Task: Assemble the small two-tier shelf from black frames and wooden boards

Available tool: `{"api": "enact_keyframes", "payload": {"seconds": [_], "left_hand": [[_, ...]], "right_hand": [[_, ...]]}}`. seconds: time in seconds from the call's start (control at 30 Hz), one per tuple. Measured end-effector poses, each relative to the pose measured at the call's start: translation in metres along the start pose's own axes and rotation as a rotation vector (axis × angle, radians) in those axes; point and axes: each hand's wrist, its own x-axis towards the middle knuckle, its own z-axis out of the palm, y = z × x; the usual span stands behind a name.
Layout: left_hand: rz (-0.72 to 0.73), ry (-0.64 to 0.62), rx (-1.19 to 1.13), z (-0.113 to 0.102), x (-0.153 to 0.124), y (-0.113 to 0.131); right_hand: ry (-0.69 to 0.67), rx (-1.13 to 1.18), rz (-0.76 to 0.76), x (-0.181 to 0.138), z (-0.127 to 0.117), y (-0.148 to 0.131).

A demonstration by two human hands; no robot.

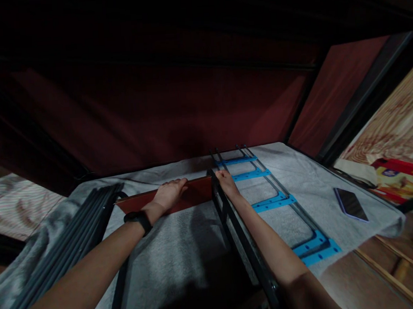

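My left hand (170, 192) lies palm down on a reddish-brown wooden board (195, 195) that stands on edge across a grey cloth; its fingers rest along the board's top edge. A black watch sits on that wrist. My right hand (225, 180) grips the top of a black metal frame bar (231, 223) where it meets the board's right end. The fingers curl round the bar.
A black metal rack with blue plastic brackets (272, 201) lies on the grey cloth (184, 249) to the right. Several black metal bars (74, 228) lie at the left. A phone (350, 204) rests near the cloth's right edge. Dark red panels stand behind.
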Motion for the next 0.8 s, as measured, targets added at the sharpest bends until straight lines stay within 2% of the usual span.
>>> {"api": "enact_keyframes", "payload": {"seconds": [0.17,0.47,0.57,0.63,0.7,0.73,0.8], "left_hand": [[-0.001,0.025,-0.011,0.003,0.000,-0.001],[0.011,-0.008,-0.032,0.003,0.001,0.000],[0.030,-0.020,-0.106,0.003,0.001,-0.001],[0.037,0.018,-0.180,-0.003,-0.001,-0.009],[-0.029,0.108,-0.246,-0.013,-0.010,-0.027],[-0.109,0.167,-0.278,-0.019,-0.017,-0.041],[-0.369,0.297,-0.382,-0.031,-0.039,-0.076]], "right_hand": [[-0.021,0.114,0.025,-0.002,-0.001,0.004],[-0.043,0.062,0.029,0.001,-0.003,0.003],[-0.072,0.160,0.127,-0.003,0.000,-0.004],[-0.081,0.254,0.238,-0.005,0.000,-0.010],[-0.102,0.301,0.346,-0.006,-0.001,-0.016],[-0.117,0.301,0.390,-0.006,-0.002,-0.019],[-0.132,0.282,0.440,-0.006,-0.003,-0.024]]}}
